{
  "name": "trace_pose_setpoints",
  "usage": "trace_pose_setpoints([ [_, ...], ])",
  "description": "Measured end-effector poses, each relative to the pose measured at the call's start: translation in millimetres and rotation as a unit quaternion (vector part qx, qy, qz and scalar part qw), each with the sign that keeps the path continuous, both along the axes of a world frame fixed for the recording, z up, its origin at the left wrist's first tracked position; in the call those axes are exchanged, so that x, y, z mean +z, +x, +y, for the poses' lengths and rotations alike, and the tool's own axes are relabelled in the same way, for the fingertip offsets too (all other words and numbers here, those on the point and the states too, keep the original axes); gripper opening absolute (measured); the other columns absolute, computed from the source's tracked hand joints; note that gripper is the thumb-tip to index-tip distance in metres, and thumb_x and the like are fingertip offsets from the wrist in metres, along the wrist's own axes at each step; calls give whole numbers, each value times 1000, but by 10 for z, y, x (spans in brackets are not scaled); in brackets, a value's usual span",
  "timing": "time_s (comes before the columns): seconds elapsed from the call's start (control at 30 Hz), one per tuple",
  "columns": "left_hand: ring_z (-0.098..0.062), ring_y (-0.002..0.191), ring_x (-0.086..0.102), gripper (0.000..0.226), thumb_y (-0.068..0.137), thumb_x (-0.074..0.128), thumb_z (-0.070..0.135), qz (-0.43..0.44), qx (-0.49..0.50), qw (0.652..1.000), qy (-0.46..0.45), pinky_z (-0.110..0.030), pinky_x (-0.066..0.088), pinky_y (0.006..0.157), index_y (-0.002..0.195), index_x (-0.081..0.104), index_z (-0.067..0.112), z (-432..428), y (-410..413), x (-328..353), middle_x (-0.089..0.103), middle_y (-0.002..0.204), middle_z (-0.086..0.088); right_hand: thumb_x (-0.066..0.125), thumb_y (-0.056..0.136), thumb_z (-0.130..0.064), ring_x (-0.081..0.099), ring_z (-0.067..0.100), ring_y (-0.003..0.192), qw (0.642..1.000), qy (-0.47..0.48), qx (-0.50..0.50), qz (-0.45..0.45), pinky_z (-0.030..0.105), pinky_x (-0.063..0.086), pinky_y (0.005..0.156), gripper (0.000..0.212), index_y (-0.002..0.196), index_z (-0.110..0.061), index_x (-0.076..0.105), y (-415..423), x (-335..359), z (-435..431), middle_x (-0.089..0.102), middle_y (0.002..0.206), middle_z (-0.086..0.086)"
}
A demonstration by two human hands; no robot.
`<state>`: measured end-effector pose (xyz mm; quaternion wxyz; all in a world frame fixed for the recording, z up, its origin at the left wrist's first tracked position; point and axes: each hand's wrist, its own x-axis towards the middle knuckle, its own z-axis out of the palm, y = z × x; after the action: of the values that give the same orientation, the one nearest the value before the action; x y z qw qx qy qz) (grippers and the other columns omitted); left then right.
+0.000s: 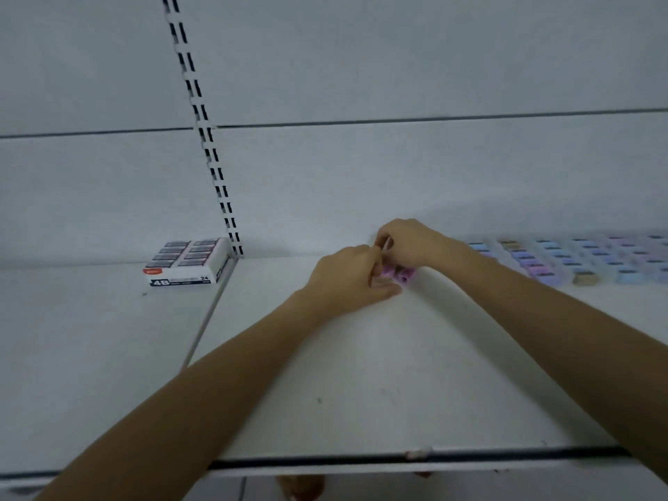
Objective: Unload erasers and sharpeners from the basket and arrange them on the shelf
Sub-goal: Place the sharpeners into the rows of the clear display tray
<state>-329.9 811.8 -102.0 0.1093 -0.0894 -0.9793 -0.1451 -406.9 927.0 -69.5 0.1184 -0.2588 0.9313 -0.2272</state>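
Both my hands meet at the back of the white shelf [361, 374]. My left hand [352, 280] has its fingers curled round small purple-pink pieces [405, 273], erasers or sharpeners, that sit on the shelf. My right hand [408, 244] reaches over them from the right, with thumb and fingers pinching at the top of the same cluster. Most of the cluster is hidden under the two hands. The basket is not in view.
A box of 4B erasers [188, 263] stands at the back left beside the slotted upright [213, 153]. Rows of several pastel blue, purple and tan pieces [578, 260] line the back right. The shelf's front edge [397, 459] runs below my forearms.
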Motion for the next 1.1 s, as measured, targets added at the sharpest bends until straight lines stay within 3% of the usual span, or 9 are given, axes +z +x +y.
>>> trace_pose_setpoints([
  [0.13,-11,81,49,21,83,62,37,-27,-19,997,65,-24,34,63,93,52,21,-157,-15,-3,55,93,8,60,85,-14,59,9,42,998,-56,-23,19,18,52,46,14,96,-5,62,18,-81,67,69,80,10],
  [0.3,0,66,48,25,83,65,36,-30,-33,993,109,-22,39,65,97,54,20,-403,-13,21,56,85,12,64,83,-20,61,15,73,978,-166,-56,115,15,46,60,14,97,-15,64,73,-159,122,66,89,3],
  [0.47,-10,77,54,28,77,72,21,9,-40,986,161,-12,39,66,100,57,14,-509,-28,27,57,86,9,60,83,-4,58,14,77,943,-297,-55,138,10,42,73,25,107,-9,64,130,-186,163,54,85,-2],
  [0.57,-11,87,55,27,79,68,7,71,-61,984,150,-12,41,74,104,58,7,-540,-35,24,58,96,0,55,80,7,53,12,81,940,-290,-34,176,4,41,76,36,111,-8,65,145,-192,162,46,83,-9],
  [0.67,-10,90,52,29,82,59,-2,120,-74,978,151,-14,42,82,109,58,5,-547,-37,6,51,103,-2,56,79,8,54,14,80,939,-279,-11,200,2,41,78,34,108,-5,66,187,-231,153,48,92,2],
  [0.8,-13,97,53,34,86,52,-4,145,-58,976,155,-10,40,89,119,54,2,-536,-44,-23,43,124,-10,57,77,11,56,8,76,936,-295,2,191,13,46,84,30,102,-3,65,255,-260,140,44,112,1],
  [0.9,-16,101,53,35,85,56,-3,162,-52,973,155,-19,38,96,120,55,-3,-523,-43,-3,35,138,-20,55,77,10,59,9,82,936,-300,11,186,23,49,81,26,97,-6,61,337,-253,150,57,102,-2],
  [1.0,-8,96,48,36,82,65,0,172,-51,971,157,-17,35,96,116,58,-3,-521,-20,50,33,140,-18,56,81,4,59,10,84,944,-271,2,186,28,51,70,22,97,-10,58,388,-259,153,60,93,-7],
  [1.1,-13,93,56,32,81,67,6,186,-49,969,155,-12,34,88,111,58,-1,-535,2,87,45,129,-14,54,81,5,54,8,87,938,-241,7,247,8,41,79,30,108,-8,60,391,-270,136,58,101,-1],
])
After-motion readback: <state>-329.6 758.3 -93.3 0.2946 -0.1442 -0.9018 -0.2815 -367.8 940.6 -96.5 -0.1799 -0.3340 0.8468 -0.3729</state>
